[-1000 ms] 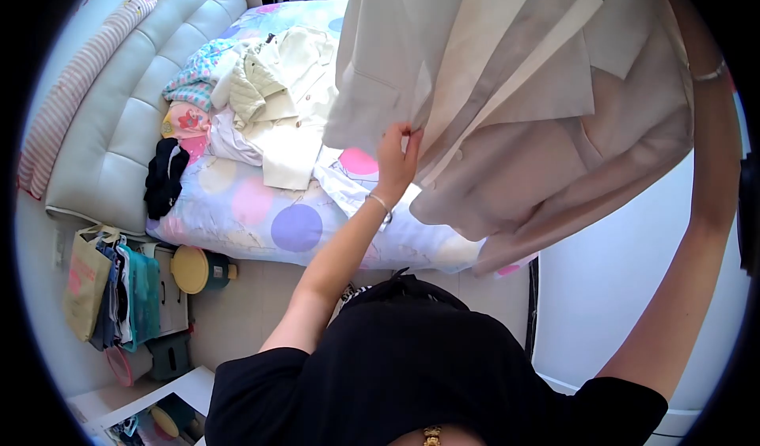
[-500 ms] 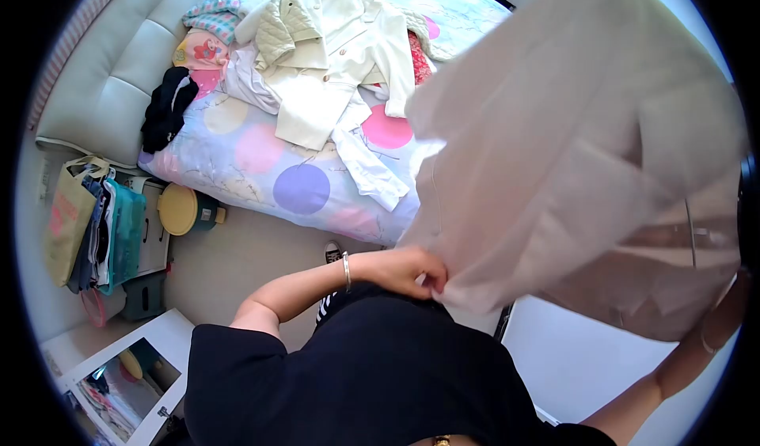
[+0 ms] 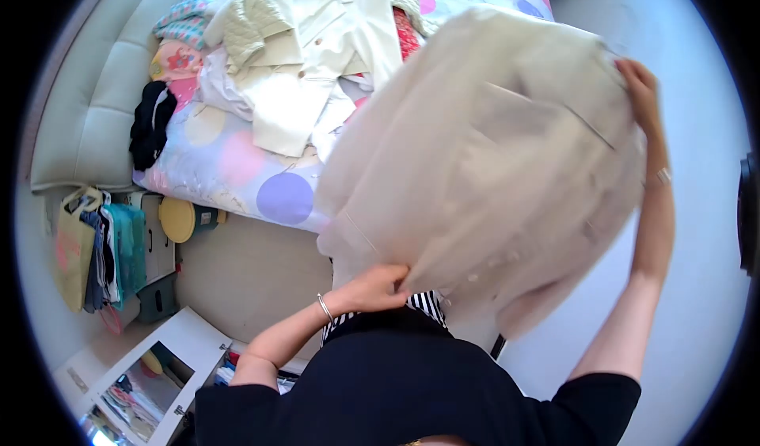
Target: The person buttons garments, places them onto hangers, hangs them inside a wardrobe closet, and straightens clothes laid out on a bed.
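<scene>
A light beige jacket (image 3: 491,161) hangs spread out between my hands, slightly blurred by motion; slit pockets and small buttons show on it. My left hand (image 3: 375,287) is closed on its lower edge, close to my waist. Farther up and to the right, my right hand (image 3: 640,90) is closed at the jacket's upper right edge, its fingertips partly hidden by the fabric. The jacket covers part of the bed behind it.
A cream blazer (image 3: 317,42) and other clothes lie on the bed (image 3: 245,193) with its polka-dot sheet. A black garment (image 3: 153,125) is near the headboard (image 3: 103,106). Bags (image 3: 75,252), a yellow-lidded bin (image 3: 179,219) and an open mirrored cabinet door (image 3: 190,343) are at left.
My right hand has risen from the lower right, lifting that side of the jacket. The jacket has swung left across my view. My left hand keeps its hold on the edge.
</scene>
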